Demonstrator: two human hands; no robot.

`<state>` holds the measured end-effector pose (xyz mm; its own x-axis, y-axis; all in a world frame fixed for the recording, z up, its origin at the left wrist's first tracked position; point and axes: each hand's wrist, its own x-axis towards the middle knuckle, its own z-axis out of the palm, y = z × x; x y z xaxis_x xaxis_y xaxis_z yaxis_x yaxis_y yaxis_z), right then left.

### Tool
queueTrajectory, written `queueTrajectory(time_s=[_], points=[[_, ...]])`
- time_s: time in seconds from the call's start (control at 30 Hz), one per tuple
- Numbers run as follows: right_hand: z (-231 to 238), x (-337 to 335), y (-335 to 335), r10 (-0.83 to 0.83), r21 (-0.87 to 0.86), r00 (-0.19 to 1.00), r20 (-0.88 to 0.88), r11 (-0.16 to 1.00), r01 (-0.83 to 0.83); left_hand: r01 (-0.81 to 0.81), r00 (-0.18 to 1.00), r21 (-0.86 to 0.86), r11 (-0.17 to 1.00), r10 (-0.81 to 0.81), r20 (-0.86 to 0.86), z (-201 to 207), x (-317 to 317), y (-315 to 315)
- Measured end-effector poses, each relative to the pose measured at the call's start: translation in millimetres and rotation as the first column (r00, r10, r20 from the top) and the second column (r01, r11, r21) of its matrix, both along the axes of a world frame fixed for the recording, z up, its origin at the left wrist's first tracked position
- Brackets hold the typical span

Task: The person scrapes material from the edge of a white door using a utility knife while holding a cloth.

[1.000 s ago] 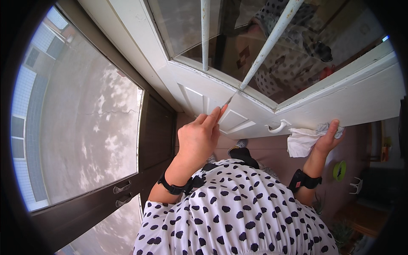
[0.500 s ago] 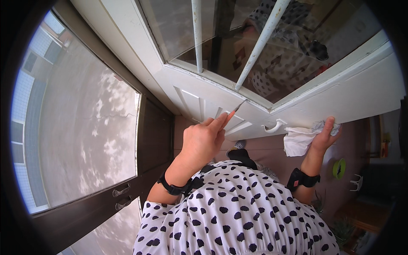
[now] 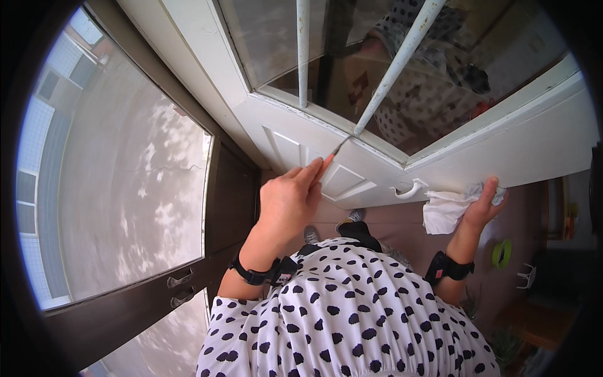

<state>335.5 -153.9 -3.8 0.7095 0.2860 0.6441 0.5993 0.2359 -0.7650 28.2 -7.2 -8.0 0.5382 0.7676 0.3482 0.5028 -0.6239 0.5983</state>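
My left hand [image 3: 290,196] is closed around a slim orange-handled tool [image 3: 325,164] with a dark, narrow tip; its exact kind is not clear. The tip touches, or nearly touches, the lower window frame of a white door [image 3: 440,179], just left of the foot of a rust-spotted white bar [image 3: 402,56]. Over at the door's edge, my right hand [image 3: 482,206] grips a white cloth [image 3: 445,210], its thumb up on the edge. Left of the cloth is a curved white door handle [image 3: 411,188].
A second white bar [image 3: 303,56] crosses the dark, reflecting glass. On the left stands a dark brown door [image 3: 229,195] with a large pane and metal handles [image 3: 181,287]. My shoes [image 3: 356,215] are on the reddish floor below. A green round object [image 3: 501,253] lies at the right.
My left hand has moved left with the orange-handled tool; its tip went from right of the bar's foot to left of it. My right hand stays at the door edge with the cloth.
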Motion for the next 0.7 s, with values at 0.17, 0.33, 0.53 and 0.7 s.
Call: queueTrajectory(time_s=[0.17,0.33,0.53,0.7], points=[[4.0,-8.7,5.1,0.0,0.02,1.0,0.01,1.0,0.0,-0.197,0.98,0.014,0.98,0.197,-0.016,4.9,-29.3,23.6],[6.1,-21.2,0.1,-0.011,-0.001,1.0,-0.024,1.0,0.011,-0.368,0.929,0.037,0.929,0.369,-0.025,8.3,-63.3,32.8],[23.5,-52.9,-5.2,-0.014,0.003,0.999,-0.042,1.0,0.014,-0.448,0.888,0.035,0.893,0.449,-0.095,17.7,-95.8,38.7],[28.7,-61.6,-5.8,-0.014,0.007,0.999,-0.044,1.0,0.014,-0.454,0.889,0.054,0.889,0.456,-0.043,23.7,-105.6,39.9]])
